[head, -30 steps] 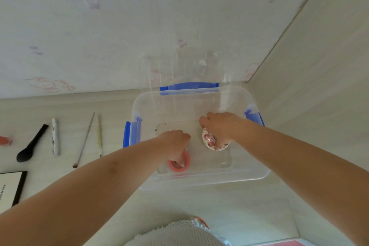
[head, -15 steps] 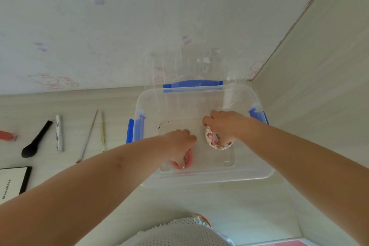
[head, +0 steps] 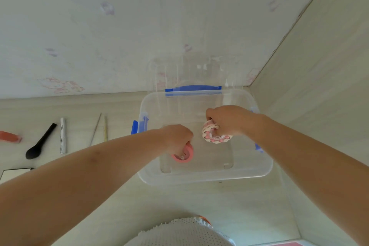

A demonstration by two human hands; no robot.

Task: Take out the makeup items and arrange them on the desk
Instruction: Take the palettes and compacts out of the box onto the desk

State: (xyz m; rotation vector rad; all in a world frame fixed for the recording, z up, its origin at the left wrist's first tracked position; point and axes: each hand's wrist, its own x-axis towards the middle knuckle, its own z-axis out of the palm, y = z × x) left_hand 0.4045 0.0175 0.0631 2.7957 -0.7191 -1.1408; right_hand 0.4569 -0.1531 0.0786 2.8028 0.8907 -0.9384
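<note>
A clear plastic box (head: 205,175) with blue latches stands on the pale desk against the wall. Both my hands reach inside it. My left hand (head: 176,139) grips a small round pink jar (head: 184,156) near the box's front left. My right hand (head: 229,120) holds a round white compact with pink dots (head: 214,138), lifted and tilted above the box floor. On the desk to the left lie a black brush (head: 39,145), a silver tube (head: 63,136), two thin sticks (head: 100,129) and a red-orange tube (head: 10,136).
The box's clear lid (head: 179,72) leans upright against the wallpapered wall behind it. A side panel (head: 319,86) closes the desk on the right. A black-framed white card (head: 15,173) lies at the left edge. My white dotted clothing (head: 179,231) shows at the bottom.
Both hands have risen slightly inside the box with their items. The dotted compact has tipped up in my right hand and the pink jar has come off the floor.
</note>
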